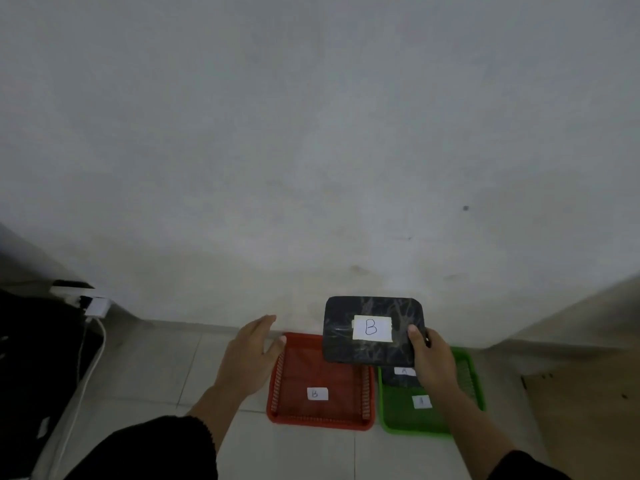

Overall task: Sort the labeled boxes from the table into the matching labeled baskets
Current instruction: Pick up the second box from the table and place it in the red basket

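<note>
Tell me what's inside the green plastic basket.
The green plastic basket holds a dark box labelled A and a white paper label; the right hand covers the rest.

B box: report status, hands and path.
Right hand grips B box over red basket. Left hand open beside the basket. Red basket empty. Path clear.

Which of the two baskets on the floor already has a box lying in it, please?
The green basket, on the right, under the right hand: a dark box labelled A lies in it. The red basket holds only its own B label.
</note>
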Available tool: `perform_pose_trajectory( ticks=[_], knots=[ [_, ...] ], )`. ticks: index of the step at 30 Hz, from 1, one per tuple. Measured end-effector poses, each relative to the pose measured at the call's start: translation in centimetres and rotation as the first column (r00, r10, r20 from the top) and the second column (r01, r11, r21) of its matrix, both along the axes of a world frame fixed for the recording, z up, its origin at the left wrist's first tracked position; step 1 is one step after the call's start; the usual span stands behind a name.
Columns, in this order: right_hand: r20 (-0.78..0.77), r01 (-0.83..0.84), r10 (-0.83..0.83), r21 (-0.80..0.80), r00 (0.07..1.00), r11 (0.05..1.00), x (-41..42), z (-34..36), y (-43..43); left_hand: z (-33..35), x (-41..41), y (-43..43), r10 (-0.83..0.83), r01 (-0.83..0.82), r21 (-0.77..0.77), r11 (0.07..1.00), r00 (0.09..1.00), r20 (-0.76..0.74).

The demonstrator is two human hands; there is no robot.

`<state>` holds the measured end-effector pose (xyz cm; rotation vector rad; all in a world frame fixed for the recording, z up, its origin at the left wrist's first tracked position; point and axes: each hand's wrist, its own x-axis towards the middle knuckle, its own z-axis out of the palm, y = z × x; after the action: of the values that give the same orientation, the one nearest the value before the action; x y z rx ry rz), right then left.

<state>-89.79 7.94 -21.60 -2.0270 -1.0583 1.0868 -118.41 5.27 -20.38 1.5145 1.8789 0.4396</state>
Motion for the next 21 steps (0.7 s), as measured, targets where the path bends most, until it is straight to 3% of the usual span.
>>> perform_pose_trajectory(
  ticks=[13,21],
  knots=[
    [-0.014,-0.007,0.007,-0.034,1.000,0.999,-4.0,-35.3,3.3,-34.6,-2.3,3.0,0.011,-0.011,0.014,1.000,1.000,0.019],
    [-0.053,-0.028,0.029,0.012,0.998,1.000,-5.4,-49.3,4.8,-47.6,-4.4,4.2,0.019,-0.019,0.054,0.998,1.000,0.000]
  ],
)
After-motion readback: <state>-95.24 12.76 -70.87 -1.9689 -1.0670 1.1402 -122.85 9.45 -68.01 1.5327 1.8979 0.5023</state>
